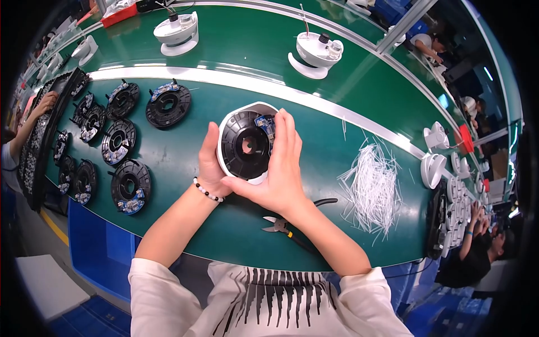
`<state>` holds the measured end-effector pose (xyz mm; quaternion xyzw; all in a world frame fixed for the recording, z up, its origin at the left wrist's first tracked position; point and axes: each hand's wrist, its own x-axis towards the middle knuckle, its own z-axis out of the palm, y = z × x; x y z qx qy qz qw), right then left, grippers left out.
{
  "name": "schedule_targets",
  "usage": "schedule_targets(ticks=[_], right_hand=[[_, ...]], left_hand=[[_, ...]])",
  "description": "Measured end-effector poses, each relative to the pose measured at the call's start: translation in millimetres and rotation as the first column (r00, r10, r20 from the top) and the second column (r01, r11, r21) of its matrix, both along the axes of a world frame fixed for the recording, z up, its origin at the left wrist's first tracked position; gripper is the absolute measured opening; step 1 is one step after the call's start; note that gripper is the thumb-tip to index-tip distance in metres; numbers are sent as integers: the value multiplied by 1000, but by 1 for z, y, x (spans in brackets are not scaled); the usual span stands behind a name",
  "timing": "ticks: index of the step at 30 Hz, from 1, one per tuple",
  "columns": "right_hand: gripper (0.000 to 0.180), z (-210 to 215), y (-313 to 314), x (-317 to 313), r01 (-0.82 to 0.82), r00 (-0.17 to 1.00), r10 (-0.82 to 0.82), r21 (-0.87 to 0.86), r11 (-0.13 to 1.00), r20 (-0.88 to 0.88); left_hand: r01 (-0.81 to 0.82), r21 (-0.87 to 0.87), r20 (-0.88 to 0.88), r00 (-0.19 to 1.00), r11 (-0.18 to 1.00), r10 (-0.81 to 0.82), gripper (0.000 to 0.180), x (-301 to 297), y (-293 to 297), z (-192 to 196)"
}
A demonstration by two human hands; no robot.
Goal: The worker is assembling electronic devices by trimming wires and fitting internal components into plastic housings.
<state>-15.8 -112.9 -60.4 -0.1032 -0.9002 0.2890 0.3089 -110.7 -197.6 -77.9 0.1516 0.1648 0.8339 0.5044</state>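
Observation:
Above the middle of the green bench, both of my hands hold a white rounded housing [259, 106]. Seated inside it is a black ribbed plastic disc [232, 149] with a round central hole and a small blue circuit board [263, 122] near its upper right edge. My left hand [209, 160] cups the housing's left side, thumb pointing up. Across the right side lie the fingers of my right hand [282, 163], covering part of the disc and board. Just below my right wrist, diagonal cutters [276, 226] with black and yellow handles rest with jaws apart.
Several similar black discs with boards [131, 185] lie at left, beside a black tray of small parts [33, 168] touched by a co-worker's hand [48, 101]. Thin white strips [370, 188] are heaped at right. White assemblies [177, 35] stand beyond the metal rail [224, 78].

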Motion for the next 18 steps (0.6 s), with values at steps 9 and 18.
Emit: schedule_targets(ticks=[9, 18], right_hand=[[95, 33, 12, -20, -252, 966, 260, 263, 931, 3], [38, 15, 76, -65, -591, 795, 592, 394, 704, 133]], left_hand=[[-114, -67, 224, 966, 991, 126, 58, -17, -5, 8], [-64, -101, 292, 952, 993, 91, 78, -34, -5, 4]])
